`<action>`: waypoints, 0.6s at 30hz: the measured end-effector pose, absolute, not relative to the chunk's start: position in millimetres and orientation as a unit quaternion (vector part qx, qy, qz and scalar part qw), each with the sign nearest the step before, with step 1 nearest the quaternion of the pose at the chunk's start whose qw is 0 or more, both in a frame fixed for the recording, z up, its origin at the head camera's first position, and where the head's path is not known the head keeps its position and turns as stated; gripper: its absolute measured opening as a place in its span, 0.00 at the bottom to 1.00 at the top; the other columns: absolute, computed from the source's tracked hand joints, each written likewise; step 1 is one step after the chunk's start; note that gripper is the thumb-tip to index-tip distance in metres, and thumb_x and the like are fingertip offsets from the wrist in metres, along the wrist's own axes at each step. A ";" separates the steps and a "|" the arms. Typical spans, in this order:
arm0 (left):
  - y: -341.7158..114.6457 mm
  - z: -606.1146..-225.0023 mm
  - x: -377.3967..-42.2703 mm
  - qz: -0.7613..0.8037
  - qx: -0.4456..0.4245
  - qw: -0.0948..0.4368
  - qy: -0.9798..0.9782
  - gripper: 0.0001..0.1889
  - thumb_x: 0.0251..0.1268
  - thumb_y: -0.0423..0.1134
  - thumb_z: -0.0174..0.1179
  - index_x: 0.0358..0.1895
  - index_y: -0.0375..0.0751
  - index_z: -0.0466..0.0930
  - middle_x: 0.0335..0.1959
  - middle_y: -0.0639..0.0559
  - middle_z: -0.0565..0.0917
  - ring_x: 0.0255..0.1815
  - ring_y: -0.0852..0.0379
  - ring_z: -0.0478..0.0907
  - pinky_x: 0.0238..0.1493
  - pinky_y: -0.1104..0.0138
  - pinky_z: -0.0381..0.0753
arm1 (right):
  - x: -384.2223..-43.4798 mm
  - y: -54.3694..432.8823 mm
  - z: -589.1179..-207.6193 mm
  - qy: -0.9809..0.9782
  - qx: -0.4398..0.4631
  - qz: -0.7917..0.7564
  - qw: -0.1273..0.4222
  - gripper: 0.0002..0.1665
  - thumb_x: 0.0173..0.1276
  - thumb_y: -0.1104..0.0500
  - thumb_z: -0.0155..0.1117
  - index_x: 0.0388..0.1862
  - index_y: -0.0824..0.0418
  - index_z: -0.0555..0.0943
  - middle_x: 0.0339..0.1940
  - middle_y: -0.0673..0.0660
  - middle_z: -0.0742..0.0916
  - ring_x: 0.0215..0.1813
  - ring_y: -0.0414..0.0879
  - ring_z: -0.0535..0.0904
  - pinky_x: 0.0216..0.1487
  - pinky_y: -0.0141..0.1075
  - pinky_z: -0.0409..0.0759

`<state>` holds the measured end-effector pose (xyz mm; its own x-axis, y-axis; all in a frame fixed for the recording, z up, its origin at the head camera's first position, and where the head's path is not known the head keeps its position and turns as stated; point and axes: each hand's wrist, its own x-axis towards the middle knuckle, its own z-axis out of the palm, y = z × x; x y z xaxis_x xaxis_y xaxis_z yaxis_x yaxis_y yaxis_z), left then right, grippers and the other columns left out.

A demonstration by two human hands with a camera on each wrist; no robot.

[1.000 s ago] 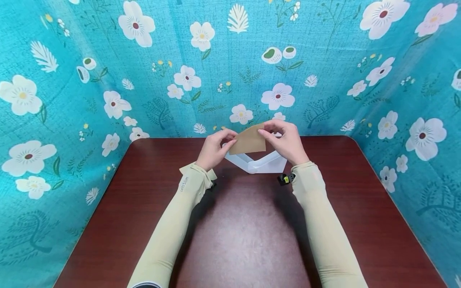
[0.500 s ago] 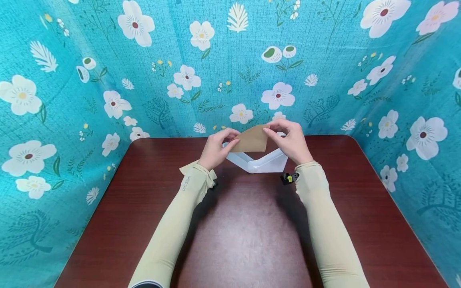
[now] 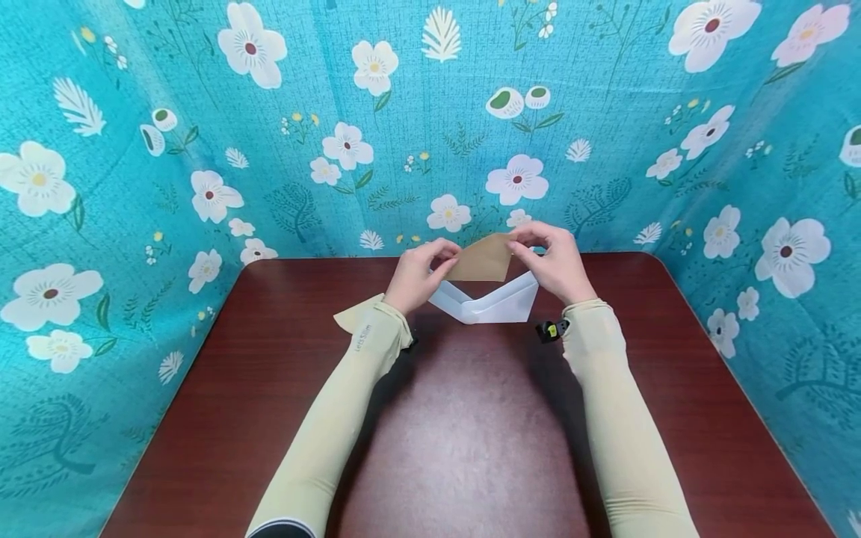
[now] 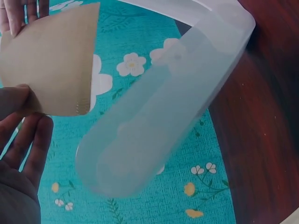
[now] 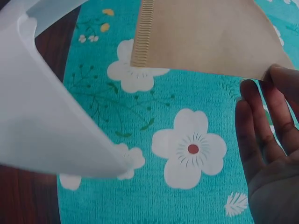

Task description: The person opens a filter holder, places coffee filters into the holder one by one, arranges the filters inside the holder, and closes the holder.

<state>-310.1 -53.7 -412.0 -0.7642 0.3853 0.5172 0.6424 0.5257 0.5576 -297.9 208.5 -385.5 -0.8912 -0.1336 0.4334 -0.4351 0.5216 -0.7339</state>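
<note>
A brown paper coffee filter (image 3: 479, 259) with a crimped edge is held up between both hands, above a white V-shaped holder (image 3: 499, 304) near the table's far edge. At its left side, my left hand (image 3: 420, 275) pinches it between thumb and fingers. My right hand (image 3: 551, 260) pinches the upper right corner. In the right wrist view the crimped seam of the coffee filter (image 5: 201, 39) shows clearly, apart from the white holder (image 5: 46, 107). The left wrist view shows the holder's translucent arm (image 4: 149, 112) beside the filter.
Another tan paper piece (image 3: 353, 315), apparently a second filter, lies on the dark red table (image 3: 464, 418) by the left wrist, partly hidden by the sleeve. A blue floral curtain (image 3: 403, 172) hangs behind the table and along both sides.
Both hands have shifted slightly to the right, carrying the coffee filter with them. Their pinches on it persist, and the white holder stays in place.
</note>
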 end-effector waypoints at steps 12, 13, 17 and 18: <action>-25.7 -423.4 -313.1 -0.346 -0.258 0.142 -0.891 0.07 0.75 0.39 0.63 0.51 0.47 0.86 0.43 0.53 0.91 0.44 0.58 0.87 0.49 0.64 0.84 | -301.9 221.0 -393.3 -0.880 0.159 0.422 0.148 0.13 0.74 0.59 0.68 0.56 0.56 0.88 0.44 0.60 0.90 0.48 0.53 0.85 0.50 0.50 0.81; -23.8 -424.6 -313.1 -0.343 -0.256 0.139 -0.893 0.07 0.75 0.39 0.63 0.51 0.47 0.86 0.43 0.53 0.91 0.45 0.58 0.87 0.49 0.64 0.84 | -302.3 222.2 -394.5 -0.882 0.157 0.419 0.145 0.13 0.74 0.59 0.68 0.56 0.56 0.88 0.45 0.60 0.90 0.48 0.54 0.85 0.50 0.51 0.81; -17.3 -428.8 -313.1 -0.322 -0.253 0.131 -0.903 0.07 0.75 0.39 0.63 0.50 0.48 0.86 0.42 0.54 0.91 0.44 0.56 0.86 0.49 0.62 0.83 | -304.2 226.5 -399.1 -0.890 0.154 0.406 0.139 0.11 0.75 0.60 0.67 0.53 0.57 0.88 0.45 0.60 0.90 0.48 0.54 0.84 0.50 0.52 0.80; -15.8 -429.8 -313.1 -0.315 -0.253 0.130 -0.905 0.06 0.76 0.39 0.62 0.50 0.48 0.86 0.41 0.54 0.90 0.43 0.56 0.85 0.49 0.62 0.83 | -304.5 227.2 -399.9 -0.891 0.156 0.403 0.138 0.10 0.74 0.61 0.67 0.52 0.58 0.88 0.44 0.60 0.90 0.48 0.54 0.83 0.51 0.53 0.80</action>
